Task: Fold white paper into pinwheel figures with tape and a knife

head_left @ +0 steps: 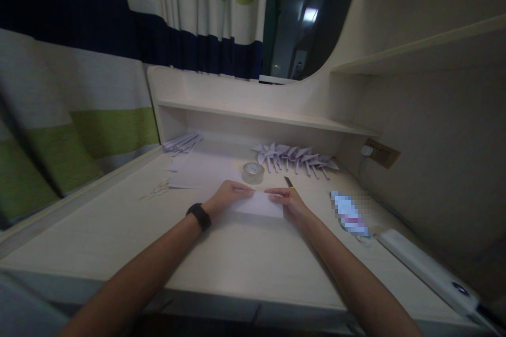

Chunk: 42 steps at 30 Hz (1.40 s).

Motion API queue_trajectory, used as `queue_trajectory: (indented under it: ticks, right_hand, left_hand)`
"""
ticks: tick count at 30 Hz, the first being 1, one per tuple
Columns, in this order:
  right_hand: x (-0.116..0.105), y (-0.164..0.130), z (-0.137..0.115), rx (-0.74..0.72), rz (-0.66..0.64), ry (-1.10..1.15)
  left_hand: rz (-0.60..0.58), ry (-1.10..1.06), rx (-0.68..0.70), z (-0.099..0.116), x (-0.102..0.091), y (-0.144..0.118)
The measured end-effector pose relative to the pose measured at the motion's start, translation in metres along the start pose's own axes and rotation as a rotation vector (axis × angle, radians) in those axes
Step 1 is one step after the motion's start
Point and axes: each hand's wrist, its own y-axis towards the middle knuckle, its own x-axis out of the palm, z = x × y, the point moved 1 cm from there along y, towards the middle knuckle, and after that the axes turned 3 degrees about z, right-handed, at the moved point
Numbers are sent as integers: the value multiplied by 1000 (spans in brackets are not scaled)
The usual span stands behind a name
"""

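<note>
A sheet of white paper [256, 205] lies between my two hands near the middle of the desk. My left hand [231, 195], with a dark band on its wrist, pinches the paper's far edge at the left. On the right, my right hand [290, 202] grips the same edge between thumb and fingers. Just beyond them stands a roll of clear tape [253, 172]. A utility knife [290, 182] shows partly past my right hand, the rest hidden by it. Several paper pinwheels [296, 158] are lined up behind the tape.
Stacked paper sheets [205, 166] lie at the back left beside rolled paper sticks [182, 143]. Some thin pale strips [158, 188] rest left of them. At the right are a phone [350, 214] with a blurred screen and a long white device [427, 268]. A low shelf [256, 114] bounds the desk's back.
</note>
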Motion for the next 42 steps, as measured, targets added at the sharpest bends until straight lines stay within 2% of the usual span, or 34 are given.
queue_trajectory:
  ticks: [11,17,22,30,37,42]
  right_hand:
    - [4,-5,-2,28,-42,-14]
    - [4,-4,-3,43,-18,26]
    - [2,-4,-5,61,13,39]
    - [2,-6,-9,4,29,-27]
    - [-3,-3,-5,-50,4,-89]
    - [1,-3,-3,-59,15,-83]
  left_hand:
    - [22,45,20,-2,-2,1]
    - [-48,-22,22,-2,-2,1]
    - [-37,-22,33,0,-2,2]
    - [-52,-183,-7,-2,-2,4]
    - [-56,3,59,-1,-4,3]
    - [-63,27,88,0,-3,2]
